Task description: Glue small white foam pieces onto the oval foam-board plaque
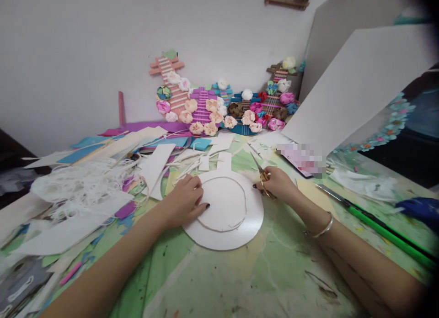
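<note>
A round white foam board piece lies on the green table, with a thin white strip laid on it in a ring. My left hand rests on the disc's left edge, fingers curled and pressing down on the strip. My right hand sits at the disc's upper right edge. It grips small gold-handled scissors, their blades pointing up and away.
Piles of white strips and paper scraps cover the left side. Paper-flower guitar crafts lean on the back wall. Large white boards stand at the right. A green-handled tool lies on the table at the right.
</note>
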`<state>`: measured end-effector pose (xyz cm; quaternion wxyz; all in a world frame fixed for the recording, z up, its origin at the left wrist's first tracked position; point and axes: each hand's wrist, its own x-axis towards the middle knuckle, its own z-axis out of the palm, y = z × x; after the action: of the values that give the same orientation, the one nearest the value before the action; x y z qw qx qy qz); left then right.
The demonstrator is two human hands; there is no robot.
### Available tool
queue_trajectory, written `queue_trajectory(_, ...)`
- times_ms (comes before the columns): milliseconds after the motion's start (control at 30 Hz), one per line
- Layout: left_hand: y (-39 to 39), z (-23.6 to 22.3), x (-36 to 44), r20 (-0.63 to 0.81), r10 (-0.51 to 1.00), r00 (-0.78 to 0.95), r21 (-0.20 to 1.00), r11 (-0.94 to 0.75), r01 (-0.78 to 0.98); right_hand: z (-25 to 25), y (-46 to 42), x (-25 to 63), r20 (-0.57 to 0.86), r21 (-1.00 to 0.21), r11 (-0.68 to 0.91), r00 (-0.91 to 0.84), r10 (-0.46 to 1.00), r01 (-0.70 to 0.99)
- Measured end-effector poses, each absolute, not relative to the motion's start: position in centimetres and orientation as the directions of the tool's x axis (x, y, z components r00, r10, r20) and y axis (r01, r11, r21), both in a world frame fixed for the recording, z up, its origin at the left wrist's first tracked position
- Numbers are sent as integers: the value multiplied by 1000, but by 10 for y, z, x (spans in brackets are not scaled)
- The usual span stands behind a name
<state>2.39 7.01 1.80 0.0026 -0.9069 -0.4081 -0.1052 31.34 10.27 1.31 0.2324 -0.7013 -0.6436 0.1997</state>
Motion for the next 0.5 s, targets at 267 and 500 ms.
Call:
queue_trajectory(267, 69, 17, 27, 226, 742, 631, 88, -661, 745, 9, 105, 316, -31, -695, -93, 100, 995, 713)
queue_trajectory(500, 79, 15, 22, 344, 873, 346, 366, -464, 807, 2, 105, 315, -48, -790, -104, 108, 993, 605)
